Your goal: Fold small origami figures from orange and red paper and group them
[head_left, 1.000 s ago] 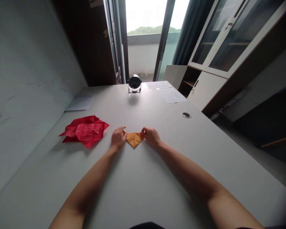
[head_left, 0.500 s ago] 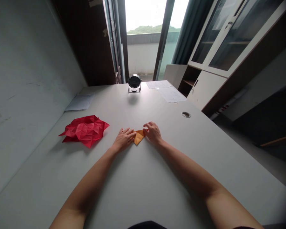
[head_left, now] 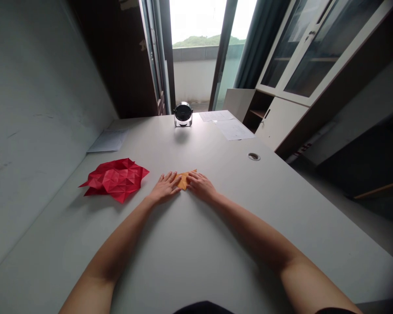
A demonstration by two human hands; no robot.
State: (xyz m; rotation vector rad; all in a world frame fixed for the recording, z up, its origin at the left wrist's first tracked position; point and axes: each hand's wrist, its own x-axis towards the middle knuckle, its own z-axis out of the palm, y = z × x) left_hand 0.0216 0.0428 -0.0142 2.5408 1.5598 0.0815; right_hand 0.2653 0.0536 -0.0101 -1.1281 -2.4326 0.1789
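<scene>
A small folded piece of orange paper (head_left: 183, 180) lies on the white desk between my hands. My left hand (head_left: 165, 187) rests flat on its left side, fingers stretched out. From the right, my right hand (head_left: 200, 185) lies over the paper's other side with its fingers extended and pressing down. One orange corner pokes out beyond the right fingers, and a lower point shows between the hands. Parts of the paper are hidden under my fingers. Left of my hands sits a crumpled, creased sheet of red paper (head_left: 116, 179).
At the desk's (head_left: 190, 244) far edge stands a round black device on a metal stand (head_left: 183, 114). White papers (head_left: 233, 129) lie at the far right, another sheet (head_left: 107, 141) at the far left. A cable hole (head_left: 254, 156) is on the right. A wall borders the left.
My right hand has gone from pinching the orange paper's right edge to lying flat over it. The paper has turned and shifted slightly up and left; my left fingers have spread.
</scene>
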